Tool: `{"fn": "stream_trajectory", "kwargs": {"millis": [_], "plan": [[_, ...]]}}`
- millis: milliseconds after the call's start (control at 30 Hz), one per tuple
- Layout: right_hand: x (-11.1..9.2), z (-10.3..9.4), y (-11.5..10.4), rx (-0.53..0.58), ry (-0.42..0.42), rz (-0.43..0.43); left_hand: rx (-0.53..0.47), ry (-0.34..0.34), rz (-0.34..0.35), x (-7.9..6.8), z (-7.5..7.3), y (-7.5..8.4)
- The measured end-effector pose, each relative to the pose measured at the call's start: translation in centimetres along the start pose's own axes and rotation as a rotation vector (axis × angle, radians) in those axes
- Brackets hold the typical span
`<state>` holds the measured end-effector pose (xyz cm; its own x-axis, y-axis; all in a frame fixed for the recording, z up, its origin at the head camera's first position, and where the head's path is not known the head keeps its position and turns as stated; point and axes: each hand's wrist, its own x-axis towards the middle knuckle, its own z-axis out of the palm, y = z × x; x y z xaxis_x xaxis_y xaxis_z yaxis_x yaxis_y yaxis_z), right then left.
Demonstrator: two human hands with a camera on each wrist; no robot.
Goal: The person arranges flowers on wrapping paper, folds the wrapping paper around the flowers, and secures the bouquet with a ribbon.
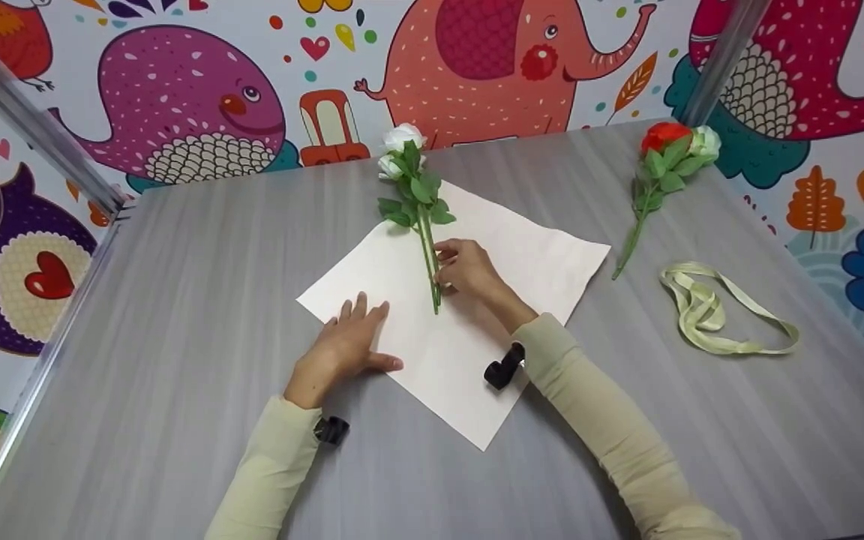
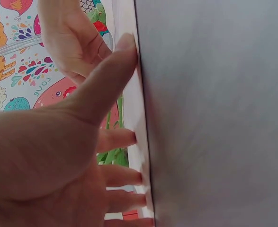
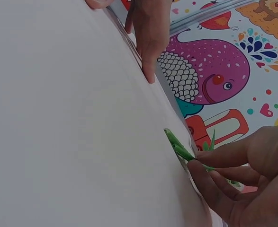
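Observation:
Two white artificial roses point(image 1: 402, 140) with green leaves lie across a sheet of white paper point(image 1: 462, 390), their blooms past its far edge. My right hand point(image 1: 468, 268) pinches their green stems point(image 3: 176, 145) between thumb and fingers near the cut ends, low over the sheet. Spread across the sheet's left edge, my left hand point(image 1: 349, 341) rests with fingers straight and thumb out. In the left wrist view its fingertips point(image 2: 129, 137) press along the paper's edge.
A red rose point(image 1: 664, 138) and a pale white-green rose point(image 1: 704, 145) lie at the back right of the grey table point(image 1: 177, 300). A loose loop of pale green ribbon point(image 1: 732, 348) lies nearer on the right. Cartoon-printed walls point(image 1: 244, 37) enclose the table's back and sides.

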<state>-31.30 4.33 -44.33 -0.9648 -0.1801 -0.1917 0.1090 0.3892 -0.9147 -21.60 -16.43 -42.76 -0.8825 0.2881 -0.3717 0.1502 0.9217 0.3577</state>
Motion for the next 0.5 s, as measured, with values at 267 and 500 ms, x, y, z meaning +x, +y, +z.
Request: {"fn": "stream_trajectory", "kwargs": {"millis": [267, 500], "plan": [[-0.15, -0.12, -0.23, 0.054, -0.009, 0.016, 0.011, -0.005, -0.013, 0.00, -0.02, 0.00], [-0.30, -0.61, -0.43, 0.060, 0.006, 0.014, 0.012, -0.006, -0.007, 0.04, -0.03, 0.00]]}}
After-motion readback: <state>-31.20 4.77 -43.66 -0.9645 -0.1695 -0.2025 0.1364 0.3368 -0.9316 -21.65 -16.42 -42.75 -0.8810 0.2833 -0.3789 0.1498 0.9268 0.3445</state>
